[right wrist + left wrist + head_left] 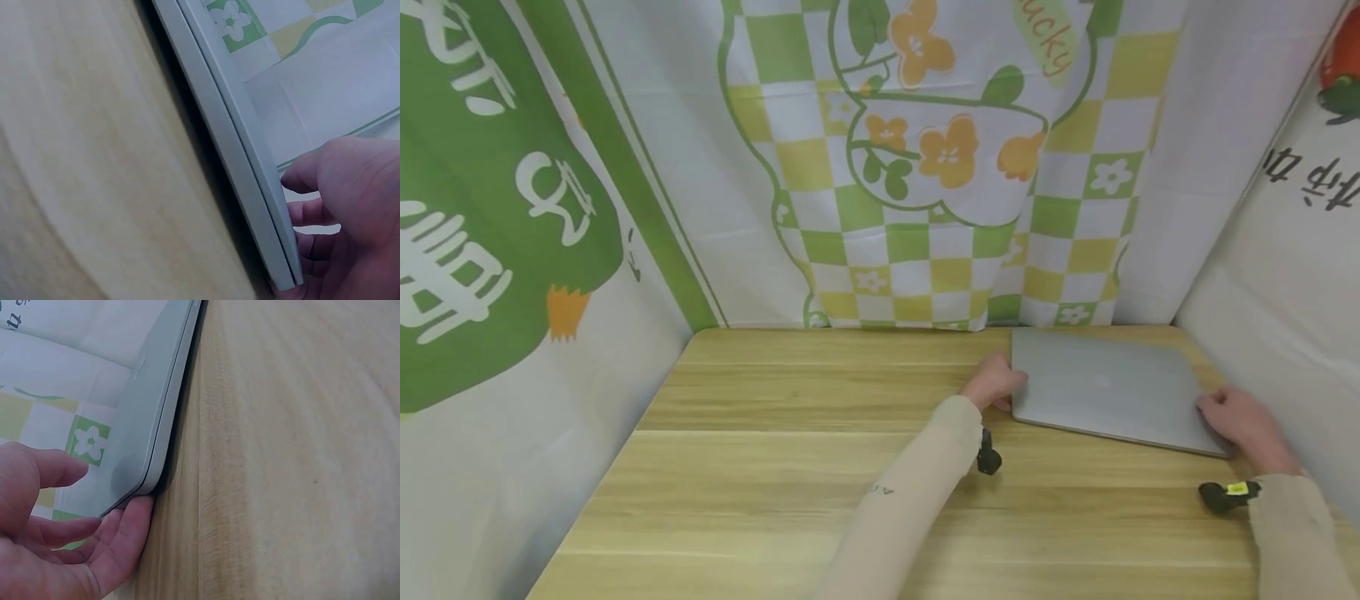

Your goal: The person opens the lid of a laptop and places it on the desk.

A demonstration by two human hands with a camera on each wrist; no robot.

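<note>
A closed grey laptop [1101, 383] lies near the back right of the wooden table, slightly turned. My left hand [995, 381] is at its left edge. In the left wrist view, fingers of the left hand [69, 537] reach under the laptop's near corner [140, 469], with the thumb above. My right hand [1240, 421] grips the right edge near the front corner. Close up in the right wrist view, the right hand [356, 212] has its thumb by the lid and fingers curled at the edge of the laptop [231, 131]. A dark gap shows beneath the laptop there.
The wooden table [760, 483] extends to the left and front. A patterned curtain [910, 267] hangs along the back edge, with white cloth [1292, 308] close on the right and green-and-white cloth [482, 250] on the left.
</note>
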